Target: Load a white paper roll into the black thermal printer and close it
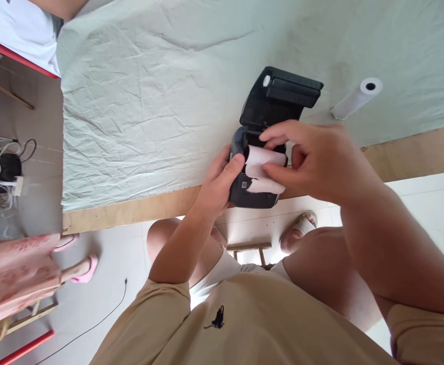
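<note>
A black portable receipt printer point(254, 198) is held at the table's near edge, its hinged lid point(253, 109) swung up and back. My left hand point(221, 177) grips the printer's left side, with the thumb over the edge of the paper compartment. Inside lies a white paper roll point(263, 157), its loose end hanging toward me over the printer's front. My right hand point(313, 159) is closed around the roll, thumb on the paper and fingers at the compartment's far side. Some fingertips are hidden. A second white paper roll point(357, 99) stands on the cloth beyond my right hand.
A wrinkled pale green cloth point(142, 111) covers the table, leaving a wooden edge strip point(131, 208) bare. At left are tangled cables point(1, 177), a person in pink slippers point(83, 274) and a cord point(108, 314) on the floor. Another person's arm point(60, 6) shows at top left.
</note>
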`<state>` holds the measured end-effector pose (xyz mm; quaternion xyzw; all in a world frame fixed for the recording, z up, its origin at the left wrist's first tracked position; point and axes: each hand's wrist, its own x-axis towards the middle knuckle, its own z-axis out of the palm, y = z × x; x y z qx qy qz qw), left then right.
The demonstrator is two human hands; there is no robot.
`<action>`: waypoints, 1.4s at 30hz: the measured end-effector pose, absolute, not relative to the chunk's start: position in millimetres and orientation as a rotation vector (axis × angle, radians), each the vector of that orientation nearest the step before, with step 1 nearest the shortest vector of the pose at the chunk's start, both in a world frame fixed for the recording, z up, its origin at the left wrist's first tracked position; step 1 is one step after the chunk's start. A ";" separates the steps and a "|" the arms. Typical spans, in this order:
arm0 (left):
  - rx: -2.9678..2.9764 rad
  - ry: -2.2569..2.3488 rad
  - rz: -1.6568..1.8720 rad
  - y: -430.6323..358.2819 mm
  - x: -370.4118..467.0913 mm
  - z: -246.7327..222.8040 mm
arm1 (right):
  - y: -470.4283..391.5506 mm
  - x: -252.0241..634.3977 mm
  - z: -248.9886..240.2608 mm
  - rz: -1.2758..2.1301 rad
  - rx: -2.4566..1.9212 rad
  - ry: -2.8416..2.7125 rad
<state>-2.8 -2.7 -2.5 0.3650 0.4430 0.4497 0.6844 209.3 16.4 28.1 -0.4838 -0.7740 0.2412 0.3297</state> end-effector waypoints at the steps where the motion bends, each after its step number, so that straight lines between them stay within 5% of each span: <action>1: 0.802 0.994 1.026 -2.2 -2.4 -3.2 | 17.9 211.6 30.4 0.709 -1.235 -1.931; 8: 0.733 0.959 1.088 0.6 -1.5 -8.1 | 39.8 225.3 15.9 0.850 -1.362 -1.167; 16: 0.750 0.972 1.076 -0.5 -2.8 -7.1 | 52.2 237.5 -18.9 0.919 -1.410 -1.262; 25: 0.759 0.987 1.049 0.3 -3.1 -7.1 | 54.4 248.2 -42.2 0.579 -1.466 -1.600; 38: 0.753 0.991 1.059 0.7 -3.2 -7.5 | 47.4 244.3 -25.9 0.454 -1.511 -1.777; 42: 0.749 0.992 1.054 0.0 -3.3 -6.2 | 40.3 257.1 -10.8 0.157 -1.327 -1.744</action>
